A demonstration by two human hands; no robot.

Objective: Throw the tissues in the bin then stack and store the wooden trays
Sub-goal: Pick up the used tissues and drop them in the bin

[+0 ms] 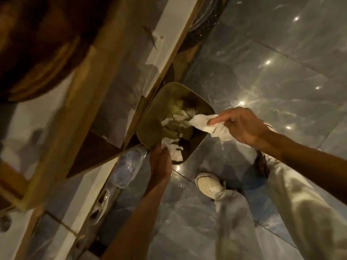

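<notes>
An olive-green bin (150,126) stands on the floor beside a wooden counter base, with crumpled paper and tissue inside it. My right hand (242,126) grips a bunch of white tissues (201,122) over the bin's right rim, the index finger stretched along them. My left hand (160,162) sits at the bin's near rim, closed on another crumpled white tissue (173,149) that hangs into the opening. No wooden trays can be made out in this view.
A wooden counter frame (78,102) runs diagonally along the left. Clear plastic bottles (127,166) lie along its base. The glossy grey tiled floor (262,62) spreads to the right. My light trousers and a white shoe (208,184) are below the bin.
</notes>
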